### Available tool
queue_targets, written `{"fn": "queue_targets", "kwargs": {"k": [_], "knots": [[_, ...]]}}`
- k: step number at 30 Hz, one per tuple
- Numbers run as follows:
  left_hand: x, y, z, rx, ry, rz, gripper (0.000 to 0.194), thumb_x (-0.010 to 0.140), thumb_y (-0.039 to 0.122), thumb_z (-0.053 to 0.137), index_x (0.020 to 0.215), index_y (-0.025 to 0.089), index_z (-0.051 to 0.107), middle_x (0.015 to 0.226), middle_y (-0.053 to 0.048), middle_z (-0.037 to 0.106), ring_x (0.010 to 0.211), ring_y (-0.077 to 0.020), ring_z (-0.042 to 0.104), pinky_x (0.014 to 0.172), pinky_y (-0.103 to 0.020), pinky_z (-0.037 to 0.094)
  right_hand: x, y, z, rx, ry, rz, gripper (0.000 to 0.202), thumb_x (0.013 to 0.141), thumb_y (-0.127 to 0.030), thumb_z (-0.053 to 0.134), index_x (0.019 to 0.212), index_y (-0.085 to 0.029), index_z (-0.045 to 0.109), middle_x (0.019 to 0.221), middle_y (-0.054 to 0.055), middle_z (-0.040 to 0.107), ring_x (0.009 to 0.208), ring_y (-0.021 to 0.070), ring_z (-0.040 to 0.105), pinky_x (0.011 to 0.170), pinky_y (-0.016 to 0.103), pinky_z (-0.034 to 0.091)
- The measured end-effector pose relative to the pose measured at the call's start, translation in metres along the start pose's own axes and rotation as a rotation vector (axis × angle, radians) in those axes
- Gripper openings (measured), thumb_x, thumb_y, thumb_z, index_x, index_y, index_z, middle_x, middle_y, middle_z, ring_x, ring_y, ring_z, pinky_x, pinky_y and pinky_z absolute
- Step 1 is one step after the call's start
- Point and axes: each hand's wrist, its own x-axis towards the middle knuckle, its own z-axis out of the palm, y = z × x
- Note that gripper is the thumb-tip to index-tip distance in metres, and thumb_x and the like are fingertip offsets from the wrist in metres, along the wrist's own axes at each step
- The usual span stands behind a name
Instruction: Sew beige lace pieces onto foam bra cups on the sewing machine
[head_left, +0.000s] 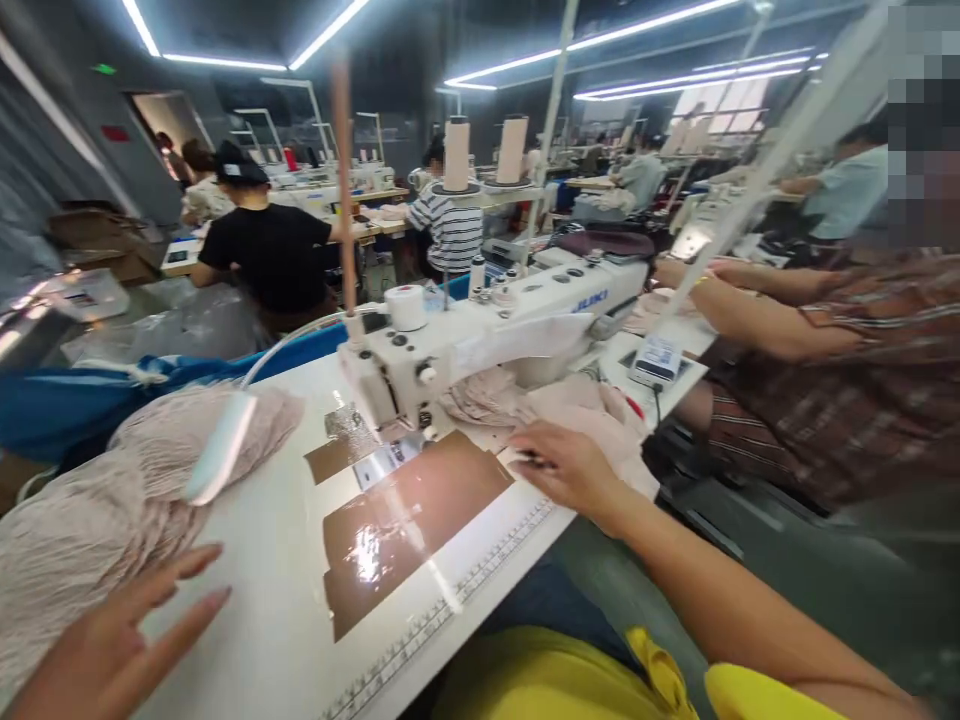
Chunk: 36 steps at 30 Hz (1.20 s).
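Note:
My left hand (124,640) is over the left end of the sewing table (262,560), fingers apart and nothing in them. Beside it lies a big heap of pale pink gathered fabric (97,520). Right of the needle area, my right hand (566,465) curls around a small dark tool, its kind mostly hidden by the fingers. Pale pink cloth (592,420) lies just behind that hand. The white sewing machine (487,320) stands in front of me, with brown shiny tape (420,510) covering the table around its metal needle plate (386,460).
A lit lamp (221,450) on a bendy neck hangs over the fabric heap. A ruler strip (450,590) runs along the table's near edge. A control box (656,358) sits at the right end. At right, a co-worker's arms (765,310) are close by; other people work farther back.

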Motion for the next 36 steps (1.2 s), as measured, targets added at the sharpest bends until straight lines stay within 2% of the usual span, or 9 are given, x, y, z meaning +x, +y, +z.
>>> {"fn": "queue_targets", "kwargs": {"k": [3,8,11,15,17,21,27,31,36], "knots": [[-0.014,0.066,0.025,-0.217,-0.324,0.148,0.048,0.073,0.057,0.064,0.117,0.038,0.064,0.131,0.001,0.060,0.122,-0.0358,0.053,0.097,-0.046,0.051,-0.039,0.047,-0.038,-0.221,0.236,0.226,0.023,0.085,-0.032,0.057,0.101,-0.019,0.066,0.102,0.011,0.068,0.098,0.0242,0.063,0.086,0.039,0.050],[-0.014,0.206,0.065,-0.684,-0.756,0.199,0.048,0.078,0.049,0.068,0.122,0.032,0.063,0.134,-0.003,0.058,0.126,-0.0280,0.052,0.109,-0.038,0.041,-0.070,0.083,-0.054,-0.266,0.290,0.487,0.047,0.084,-0.046,0.056,0.120,-0.015,0.059,0.121,0.016,0.062,0.114,0.0302,0.058,0.096,0.047,0.046],[0.003,0.269,0.096,-0.966,-0.803,0.073,0.057,0.075,0.049,0.073,0.125,0.024,0.060,0.133,-0.010,0.058,0.124,-0.0286,0.053,0.109,-0.043,0.040,-0.076,0.081,-0.041,-0.121,0.167,0.502,0.056,0.084,-0.048,0.056,0.129,-0.014,0.053,0.125,0.017,0.061,0.114,0.0300,0.059,0.096,0.047,0.047],[0.039,0.323,0.137,-1.253,-0.705,-0.062,0.054,0.073,0.050,0.074,0.116,0.018,0.064,0.122,-0.014,0.064,0.110,-0.0269,0.063,0.100,-0.040,0.048,-0.073,0.061,-0.017,-0.002,0.000,0.407,0.054,0.085,-0.043,0.057,0.131,-0.015,0.053,0.128,0.016,0.059,0.116,0.0278,0.058,0.097,0.041,0.048],[0.059,0.342,0.151,-1.309,-0.664,-0.155,0.044,0.076,0.044,0.072,0.107,0.013,0.067,0.108,-0.014,0.070,0.099,-0.0256,0.066,0.092,-0.037,0.052,-0.066,0.051,-0.007,0.013,-0.107,0.352,0.054,0.087,-0.040,0.056,0.135,-0.016,0.050,0.131,0.015,0.057,0.114,0.0278,0.059,0.093,0.040,0.050],[0.097,0.368,0.168,-1.394,-0.428,-0.311,0.020,0.077,0.029,0.068,0.088,0.012,0.067,0.080,-0.008,0.072,0.078,-0.0230,0.069,0.081,-0.036,0.055,-0.047,0.046,0.003,-0.020,-0.213,0.271,0.056,0.090,-0.040,0.053,0.139,-0.016,0.046,0.133,0.017,0.054,0.108,0.0288,0.061,0.084,0.038,0.053],[0.139,0.373,0.176,-1.397,-0.247,-0.351,0.013,0.076,0.024,0.062,0.086,0.015,0.064,0.071,-0.004,0.069,0.078,-0.0200,0.069,0.082,-0.033,0.054,-0.033,0.072,0.001,0.010,-0.186,0.274,0.049,0.090,-0.030,0.052,0.137,-0.015,0.047,0.121,0.016,0.061,0.103,0.0272,0.062,0.084,0.038,0.051],[0.140,0.372,0.177,-1.348,-0.251,-0.284,0.017,0.067,0.024,0.067,0.080,0.015,0.063,0.069,-0.004,0.068,0.078,-0.0222,0.068,0.080,-0.035,0.054,-0.034,0.090,-0.013,0.179,-0.039,0.268,0.038,0.090,-0.035,0.052,0.124,-0.016,0.057,0.110,0.012,0.066,0.100,0.0236,0.063,0.084,0.035,0.050],[0.124,0.372,0.173,-1.234,-0.223,-0.129,0.032,0.059,0.034,0.076,0.080,0.016,0.061,0.078,-0.006,0.069,0.085,-0.0263,0.067,0.079,-0.037,0.053,-0.029,0.103,-0.031,0.195,0.123,0.322,0.029,0.090,-0.036,0.052,0.111,-0.019,0.062,0.097,0.009,0.068,0.093,0.0227,0.063,0.081,0.034,0.049]]}}
